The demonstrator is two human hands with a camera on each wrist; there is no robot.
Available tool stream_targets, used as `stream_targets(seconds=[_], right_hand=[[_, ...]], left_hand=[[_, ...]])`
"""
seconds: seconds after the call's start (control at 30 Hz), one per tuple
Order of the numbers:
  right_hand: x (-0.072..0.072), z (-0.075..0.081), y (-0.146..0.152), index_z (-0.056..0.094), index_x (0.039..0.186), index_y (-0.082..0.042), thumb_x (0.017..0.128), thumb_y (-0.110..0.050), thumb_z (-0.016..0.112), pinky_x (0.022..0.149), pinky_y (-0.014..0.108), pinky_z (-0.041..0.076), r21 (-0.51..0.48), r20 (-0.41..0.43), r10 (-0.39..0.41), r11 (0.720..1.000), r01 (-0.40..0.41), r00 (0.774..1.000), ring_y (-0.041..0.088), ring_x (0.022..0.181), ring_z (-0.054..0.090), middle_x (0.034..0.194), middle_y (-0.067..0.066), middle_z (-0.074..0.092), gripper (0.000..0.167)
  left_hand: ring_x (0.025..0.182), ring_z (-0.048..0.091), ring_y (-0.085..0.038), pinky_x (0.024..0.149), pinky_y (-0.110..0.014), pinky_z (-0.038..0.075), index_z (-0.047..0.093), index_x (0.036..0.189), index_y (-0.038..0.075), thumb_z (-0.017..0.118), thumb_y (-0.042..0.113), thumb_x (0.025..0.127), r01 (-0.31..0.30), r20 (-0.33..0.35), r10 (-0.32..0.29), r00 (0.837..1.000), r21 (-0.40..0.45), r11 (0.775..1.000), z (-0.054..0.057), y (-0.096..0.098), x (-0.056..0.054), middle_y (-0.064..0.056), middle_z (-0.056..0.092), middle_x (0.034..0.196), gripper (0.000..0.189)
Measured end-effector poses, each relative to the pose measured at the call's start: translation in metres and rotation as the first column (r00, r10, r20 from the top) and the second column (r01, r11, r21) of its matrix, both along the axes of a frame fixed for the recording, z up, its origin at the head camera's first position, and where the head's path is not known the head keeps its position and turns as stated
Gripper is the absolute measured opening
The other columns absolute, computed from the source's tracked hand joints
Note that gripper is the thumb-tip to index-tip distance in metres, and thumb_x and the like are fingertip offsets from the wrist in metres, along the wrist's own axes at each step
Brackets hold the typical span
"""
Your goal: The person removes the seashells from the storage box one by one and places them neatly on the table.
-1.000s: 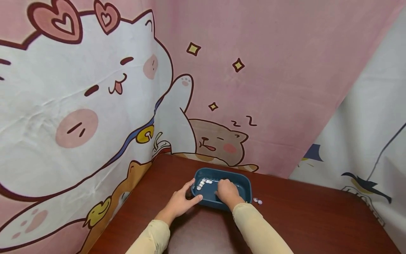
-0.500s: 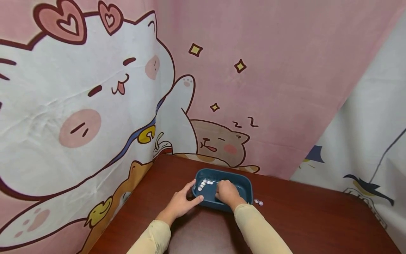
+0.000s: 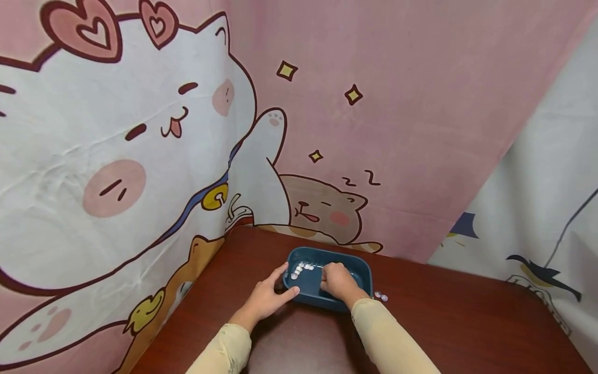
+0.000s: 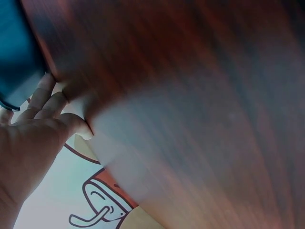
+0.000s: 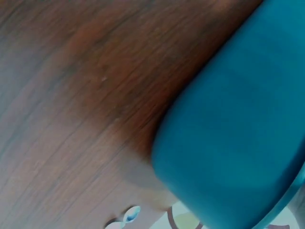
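Observation:
A dark blue rectangular plastic basin [image 3: 308, 286] stands on the table. Inside its left end, several small white glossy pieces [image 3: 297, 270] lie in a bent row. My left hand [image 3: 266, 298] rests at the basin's near left corner, fingers extended along the end and thumb at the front side. In the left wrist view the left hand's fingers [image 4: 45, 98] reach down beside the wall. Down inside the basin is my right hand [image 3: 338, 283], its fingers curled; I cannot tell whether they hold something, as the fingertips are hidden. The right wrist view has the basin's outer wall [image 5: 233, 109].
Just right of the basin, two small white pieces [image 3: 381, 296] lie together on the reddish-brown wooden table [image 3: 448, 322]. A printed curtain [image 3: 397, 130] with cartoon cats hangs behind the table and along its left side.
My right hand has shifted slightly to the right inside the basin. The left hand stays at the corner, and the white pieces keep their places.

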State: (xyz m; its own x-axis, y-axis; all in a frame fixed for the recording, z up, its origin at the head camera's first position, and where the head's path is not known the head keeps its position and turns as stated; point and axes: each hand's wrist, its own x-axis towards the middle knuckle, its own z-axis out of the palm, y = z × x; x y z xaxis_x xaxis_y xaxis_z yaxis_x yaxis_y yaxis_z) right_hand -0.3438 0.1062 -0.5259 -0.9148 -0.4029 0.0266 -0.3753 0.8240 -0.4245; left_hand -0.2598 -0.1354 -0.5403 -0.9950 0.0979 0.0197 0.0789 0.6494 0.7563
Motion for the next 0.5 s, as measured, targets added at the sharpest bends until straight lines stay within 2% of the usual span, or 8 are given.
stream_targets(seconds=[0.17, 0.3, 0.43, 0.5], right_hand=[[0.001, 0.000, 0.007, 0.077, 0.078, -0.015, 0.090, -0.013, 0.085, 0.071, 0.037, 0.058, 0.024, -0.046, 0.018, 1.000, -0.017, 0.999, 0.012, 0.070, 0.060, 0.077, -0.004, 0.071, 0.015], [0.007, 0.003, 0.017, 0.083, 0.083, -0.018, 0.090, -0.016, 0.087, 0.075, 0.039, 0.061, -0.003, -0.137, 0.028, 1.000, -0.029, 0.990, 0.009, 0.074, 0.064, 0.082, -0.006, 0.077, 0.008], [0.011, 0.019, 0.038, 0.085, 0.086, -0.019, 0.090, -0.017, 0.087, 0.074, 0.035, 0.060, -0.034, -0.241, 0.027, 0.999, -0.036, 0.970, 0.006, 0.074, 0.065, 0.084, -0.008, 0.079, 0.004], [0.013, 0.032, 0.057, 0.085, 0.090, -0.018, 0.090, -0.018, 0.086, 0.072, 0.033, 0.060, -0.050, -0.261, 0.015, 0.998, -0.029, 0.965, 0.004, 0.074, 0.065, 0.086, -0.008, 0.080, 0.001]], left_hand=[[0.138, 0.061, -0.042, 0.110, -0.070, 0.048, 0.036, 0.167, 0.030, 0.072, 0.064, 0.094, 0.002, -0.005, -0.002, 1.000, 0.002, 1.000, 0.002, 0.000, 0.001, -0.018, 0.053, 0.162, 0.089], [0.138, 0.061, -0.041, 0.111, -0.070, 0.048, 0.037, 0.167, 0.031, 0.072, 0.065, 0.094, -0.001, -0.002, 0.001, 1.000, -0.004, 1.000, 0.000, 0.000, 0.001, -0.018, 0.054, 0.162, 0.088], [0.137, 0.062, -0.042, 0.110, -0.070, 0.048, 0.038, 0.167, 0.030, 0.073, 0.064, 0.094, -0.002, -0.018, 0.002, 1.000, -0.010, 1.000, 0.000, 0.000, 0.001, -0.018, 0.055, 0.160, 0.088], [0.136, 0.062, -0.043, 0.109, -0.070, 0.049, 0.039, 0.167, 0.029, 0.074, 0.063, 0.094, -0.001, -0.027, 0.001, 1.000, -0.011, 1.000, 0.001, -0.001, 0.001, -0.019, 0.055, 0.160, 0.088]])
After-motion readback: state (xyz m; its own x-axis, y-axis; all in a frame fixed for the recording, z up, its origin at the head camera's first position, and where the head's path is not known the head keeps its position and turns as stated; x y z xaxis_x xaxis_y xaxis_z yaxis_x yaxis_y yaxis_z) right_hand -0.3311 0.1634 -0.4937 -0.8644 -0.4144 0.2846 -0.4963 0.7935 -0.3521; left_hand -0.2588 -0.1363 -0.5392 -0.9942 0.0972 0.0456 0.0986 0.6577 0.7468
